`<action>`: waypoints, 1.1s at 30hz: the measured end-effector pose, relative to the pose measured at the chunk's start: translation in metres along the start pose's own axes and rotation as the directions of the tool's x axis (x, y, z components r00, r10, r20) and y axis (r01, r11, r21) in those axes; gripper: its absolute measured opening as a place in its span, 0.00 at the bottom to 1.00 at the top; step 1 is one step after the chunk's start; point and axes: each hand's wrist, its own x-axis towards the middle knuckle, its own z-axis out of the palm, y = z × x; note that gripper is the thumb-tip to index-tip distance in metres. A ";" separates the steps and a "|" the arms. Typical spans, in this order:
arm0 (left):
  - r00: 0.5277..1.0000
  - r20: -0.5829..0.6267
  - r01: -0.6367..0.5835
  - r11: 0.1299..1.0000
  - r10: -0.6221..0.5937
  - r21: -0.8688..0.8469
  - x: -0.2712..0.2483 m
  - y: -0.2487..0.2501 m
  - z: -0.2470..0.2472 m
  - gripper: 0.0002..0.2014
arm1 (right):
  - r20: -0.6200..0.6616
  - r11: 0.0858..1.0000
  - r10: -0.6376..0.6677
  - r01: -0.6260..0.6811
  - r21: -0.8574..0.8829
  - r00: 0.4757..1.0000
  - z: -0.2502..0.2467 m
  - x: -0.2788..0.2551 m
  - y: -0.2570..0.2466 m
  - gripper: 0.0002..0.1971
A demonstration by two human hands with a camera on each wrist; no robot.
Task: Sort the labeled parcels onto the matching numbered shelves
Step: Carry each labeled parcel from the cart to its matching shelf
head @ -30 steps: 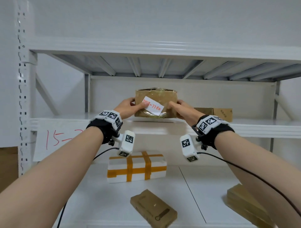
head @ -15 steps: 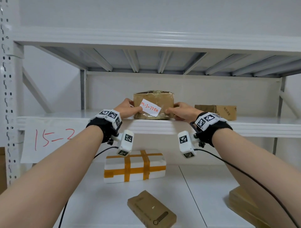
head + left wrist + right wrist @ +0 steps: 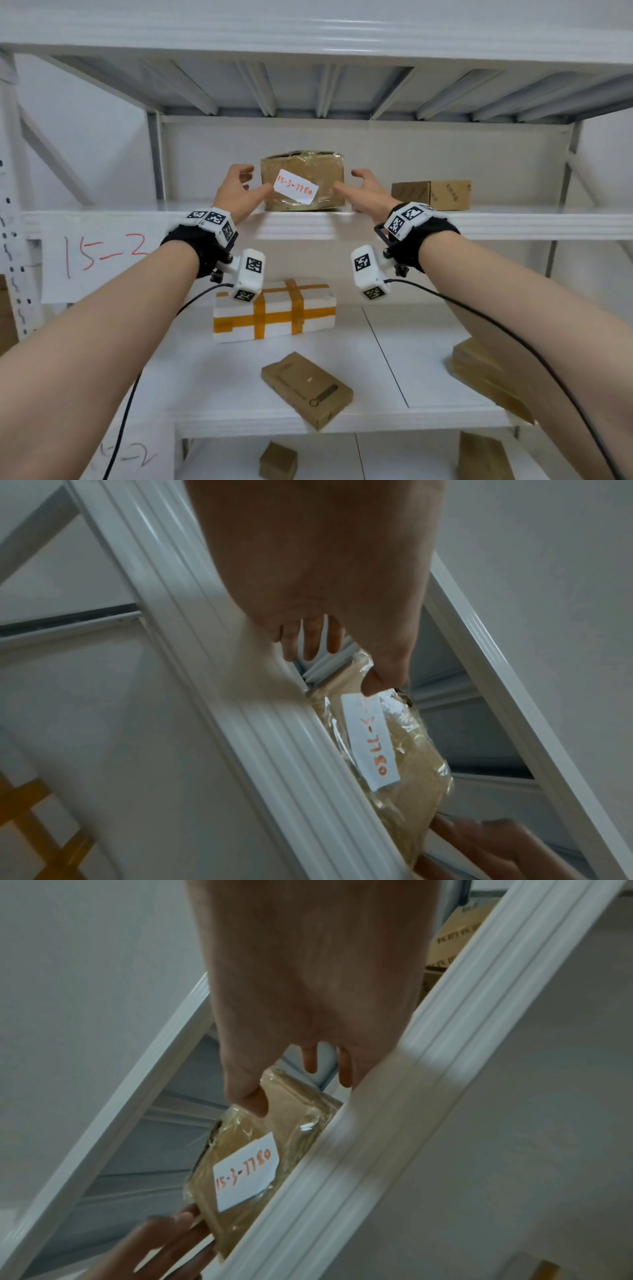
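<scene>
The tape-wrapped brown parcel (image 3: 302, 180) sits upright on the upper shelf (image 3: 513, 224), close to its front edge and toward the left half, its white label (image 3: 296, 191) reading 15-3-7780 in red and facing outward. The left hand (image 3: 237, 195) hovers at the parcel's left side with fingers spread loosely; its thumb tip lies at the label's edge, though whether it touches cannot be told. The right hand (image 3: 368, 193) is at the parcel's right side, fingers relaxed and parted, gripping nothing. Further right on the same shelf stands a small cardboard box (image 3: 432, 194), well apart from the parcel. A paper sign (image 3: 92, 255) marked 15-2 hangs at the left front of the rack. On the middle shelf (image 3: 428, 359) lie a white foam box (image 3: 274, 310) bound with orange tape near the back, a flat brown carton (image 3: 307, 389) near the front edge, and a stack of brown packets (image 3: 479, 368) at the right, partly hidden by the right forearm. Below, two more brown boxes are cut off by the frame's bottom edge. Both wrist views show the shelf's front lip hiding the parcel's base.
</scene>
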 end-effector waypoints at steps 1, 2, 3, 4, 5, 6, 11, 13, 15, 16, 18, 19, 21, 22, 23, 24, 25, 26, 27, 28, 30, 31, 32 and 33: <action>1.000 -0.007 0.007 1.000 -0.007 0.000 -0.003 0.001 0.000 0.31 | -0.020 1.000 0.009 -0.008 0.016 1.000 -0.001 -0.005 0.000 0.52; 1.000 -0.013 0.013 1.000 -0.013 0.005 -0.007 0.001 0.000 0.29 | -0.041 0.999 0.010 -0.008 0.045 0.999 -0.002 -0.008 0.000 0.47; 1.000 -0.026 0.012 1.000 -0.011 0.012 -0.010 0.002 0.001 0.27 | -0.067 0.997 0.003 0.003 0.083 0.998 -0.003 -0.012 0.000 0.42; 0.999 -0.048 0.007 1.000 -0.006 0.019 -0.014 0.004 0.001 0.26 | -0.107 0.992 -0.008 0.022 0.123 0.994 -0.003 -0.016 -0.001 0.36; 0.997 -0.079 0.003 1.000 -0.001 0.021 -0.017 0.006 0.001 0.24 | -0.157 0.988 -0.026 0.049 0.147 0.987 -0.002 -0.022 -0.002 0.29; 0.993 -0.115 -0.008 1.000 0.010 0.019 -0.021 0.009 0.001 0.21 | -0.212 0.984 -0.053 0.087 0.153 0.976 -0.001 -0.027 -0.002 0.22; 0.962 -0.256 -0.104 0.995 0.098 -0.010 -0.050 0.022 0.004 0.10 | -0.353 0.959 -0.145 0.219 0.180 0.924 0.006 -0.054 0.008 0.12; 0.955 -0.270 -0.137 0.990 0.125 -0.025 -0.064 0.025 0.009 0.03 | -0.343 0.962 -0.153 0.219 0.161 0.927 0.011 -0.062 0.013 0.17; 0.958 -0.249 -0.151 0.988 0.142 -0.015 -0.080 0.025 0.013 0.03 | -0.300 0.966 -0.162 0.213 0.146 0.940 0.016 -0.075 0.019 0.20; 0.962 -0.231 -0.153 0.988 0.148 -0.003 -0.087 0.025 0.016 0.04 | -0.282 0.968 -0.164 0.210 0.140 0.945 0.018 -0.081 0.021 0.21; 0.972 -0.178 -0.152 0.988 0.151 0.012 -0.101 0.022 0.020 0.07 | -0.245 0.975 -0.156 0.189 0.119 0.957 0.022 -0.094 0.027 0.22; 0.978 -0.149 -0.146 0.989 0.146 0.016 -0.107 0.021 0.022 0.07 | -0.233 0.976 -0.159 0.188 0.110 0.959 0.024 -0.100 0.031 0.22; 0.987 -0.098 -0.123 0.991 0.128 0.052 -0.124 0.017 0.025 0.09 | -0.190 0.976 -0.168 0.190 0.102 0.967 0.028 -0.111 0.040 0.23; 0.989 -0.077 -0.118 0.991 0.123 0.070 -0.132 0.015 0.027 0.10 | -0.169 0.977 -0.168 0.186 0.100 0.971 0.030 -0.116 0.044 0.23; 0.991 -0.057 -0.113 0.990 0.118 0.080 -0.141 0.013 0.028 0.11 | -0.141 0.980 -0.162 0.176 0.092 0.977 0.033 -0.121 0.049 0.23; 0.993 -0.040 -0.103 0.991 0.107 0.083 -0.150 0.010 0.029 0.11 | -0.106 0.983 -0.151 0.160 0.086 0.983 0.036 -0.127 0.053 0.24; 0.996 -0.025 -0.088 0.992 0.090 0.089 -0.158 0.008 0.029 0.11 | -0.072 0.987 -0.134 0.140 0.078 0.988 0.039 -0.132 0.057 0.23; 0.997 -0.008 -0.070 0.993 0.071 0.100 -0.166 0.006 0.029 0.12 | -0.041 0.990 -0.121 0.124 0.071 0.992 0.042 -0.137 0.061 0.23; 0.998 0.012 -0.058 0.992 0.057 0.112 -0.174 0.003 0.029 0.12 | -0.008 0.992 -0.112 0.112 0.063 0.994 0.045 -0.143 0.064 0.23; 0.998 0.030 -0.052 0.991 0.049 0.127 -0.181 0.000 0.028 0.13 | 0.020 0.993 -0.103 0.102 0.051 0.994 0.049 -0.149 0.068 0.22; 0.997 0.062 -0.055 0.981 0.044 0.185 -0.196 -0.009 0.026 0.15 | 0.090 0.997 -0.070 0.068 0.027 0.993 0.058 -0.161 0.076 0.21; 0.997 0.073 -0.054 0.970 0.038 0.236 -0.204 -0.014 0.025 0.17 | 0.127 0.999 -0.050 0.049 0.015 0.991 0.064 -0.169 0.081 0.21; 0.996 0.088 -0.054 0.953 0.029 0.297 -0.211 -0.018 0.025 0.18 | 0.160 0.999 -0.037 0.037 0.000 0.986 0.069 -0.176 0.085 0.21; 0.994 0.111 -0.054 0.934 0.015 0.354 -0.219 -0.025 0.025 0.20 | 0.200 1.000 -0.021 0.024 -0.013 0.980 0.075 -0.183 0.090 0.22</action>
